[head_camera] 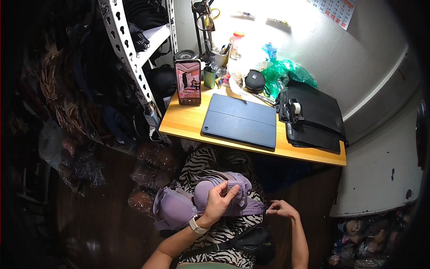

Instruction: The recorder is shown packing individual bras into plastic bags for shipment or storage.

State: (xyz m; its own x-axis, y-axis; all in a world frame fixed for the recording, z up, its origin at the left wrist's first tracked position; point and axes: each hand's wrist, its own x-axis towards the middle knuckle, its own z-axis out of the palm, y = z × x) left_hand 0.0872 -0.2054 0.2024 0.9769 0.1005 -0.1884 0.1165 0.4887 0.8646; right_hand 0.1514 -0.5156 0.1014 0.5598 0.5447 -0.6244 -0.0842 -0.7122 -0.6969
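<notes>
Lavender bras with moulded cups lie across a lap covered in zebra-print cloth. My left hand, with a pale watch on its wrist, pinches a lavender fabric end between thumb and fingers above the cups. To the right, a lavender band stretches towards my right hand. Its fingertips are closed on a small white piece beside the band's end; whether the two are joined is too small to tell.
Ahead is a wooden table bearing a phone, a dark blue tablet case, a tape dispenser and black plastic bags. A white metal rack stands left. Bagged goods lie on the floor.
</notes>
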